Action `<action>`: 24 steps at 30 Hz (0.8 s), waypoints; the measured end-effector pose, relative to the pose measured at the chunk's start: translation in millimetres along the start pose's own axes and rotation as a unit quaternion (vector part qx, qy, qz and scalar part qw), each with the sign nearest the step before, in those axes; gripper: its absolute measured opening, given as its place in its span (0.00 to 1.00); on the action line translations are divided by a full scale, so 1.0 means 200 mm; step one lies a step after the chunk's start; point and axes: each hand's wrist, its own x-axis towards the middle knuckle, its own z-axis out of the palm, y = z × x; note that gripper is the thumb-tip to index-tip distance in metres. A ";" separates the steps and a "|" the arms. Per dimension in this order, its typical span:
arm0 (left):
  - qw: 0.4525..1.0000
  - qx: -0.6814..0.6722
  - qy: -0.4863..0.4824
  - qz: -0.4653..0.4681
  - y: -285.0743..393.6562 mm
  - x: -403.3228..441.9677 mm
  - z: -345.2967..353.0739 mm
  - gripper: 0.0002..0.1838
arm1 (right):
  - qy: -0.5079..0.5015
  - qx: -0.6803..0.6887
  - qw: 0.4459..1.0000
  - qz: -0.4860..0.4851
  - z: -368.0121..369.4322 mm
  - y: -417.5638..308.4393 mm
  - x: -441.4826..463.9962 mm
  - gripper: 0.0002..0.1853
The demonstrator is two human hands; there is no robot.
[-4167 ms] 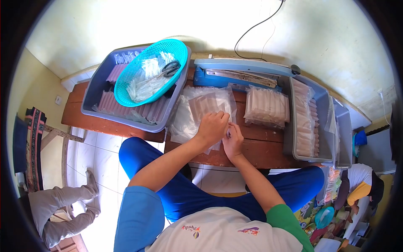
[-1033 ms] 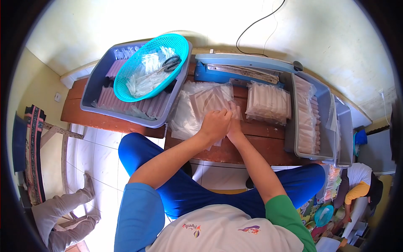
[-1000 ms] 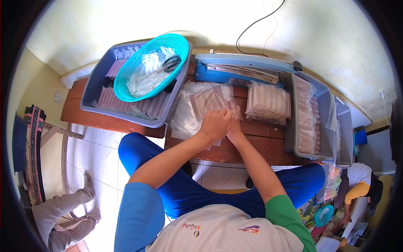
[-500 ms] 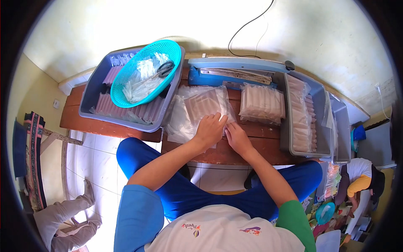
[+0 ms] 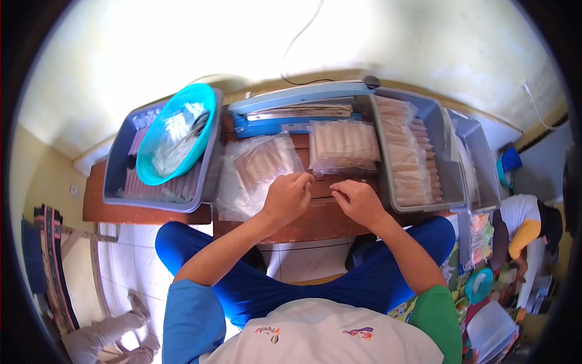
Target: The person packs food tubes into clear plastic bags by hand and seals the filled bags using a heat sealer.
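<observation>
Pale walls (image 5: 436,48) rose behind a reddish-brown wooden table (image 5: 324,217), and a cable (image 5: 293,48) trailed down the wall behind it. At the front of the table, the person's two hands were raised apart from each other. The left hand (image 5: 288,197) was bent at the knuckles, its fingers gathered near the right-hand edge of a filled clear bag (image 5: 257,162); whether they pinched any of the film could not be told. The right hand (image 5: 359,203) was half curled, thumb close to the forefinger, over bare wood; any thin thing in its grip was too small to make out.

That bag lay flat on a spread of clear plastic (image 5: 233,200), left of a stack of packets (image 5: 344,145). Behind them stood a blue long-armed device (image 5: 303,94). To the left, a turquoise basket (image 5: 193,91), with scissors (image 5: 200,123) and clear plastic inside, sat tilted on a blue-grey bin (image 5: 151,204). To the right, a grey bin (image 5: 447,173) held more bagged rolls (image 5: 403,151). Beyond it, at the far right, another person (image 5: 518,212) bent forward.
</observation>
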 end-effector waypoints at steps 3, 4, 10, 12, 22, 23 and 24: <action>0.997 -0.072 -0.001 0.008 0.13 0.15 0.02 0.07 | 0.040 -0.011 0.999 -0.004 -0.17 0.06 -0.01 0.07; 0.997 -0.075 -0.010 0.019 0.17 0.20 0.03 0.07 | 0.058 -0.015 0.998 -0.001 -0.24 0.08 -0.01 0.07; 0.987 -0.138 -0.057 0.059 0.35 0.56 0.34 0.08 | 0.117 0.012 0.973 0.198 -0.67 0.40 -0.08 0.09; 0.984 -0.154 -0.050 0.081 0.41 0.67 0.48 0.07 | 0.132 -0.033 0.962 0.235 -0.80 0.54 -0.10 0.09; 0.969 -0.110 -0.125 0.185 0.63 1.08 1.10 0.11 | 0.075 -0.101 0.883 0.452 -0.93 1.14 -0.24 0.10; 0.967 -0.072 -0.178 0.167 0.64 1.11 1.15 0.12 | 0.078 -0.101 0.880 0.458 -0.92 1.17 -0.24 0.10; 0.962 -0.033 -0.228 0.149 0.64 1.14 1.19 0.13 | 0.067 -0.107 0.869 0.479 -0.92 1.19 -0.23 0.11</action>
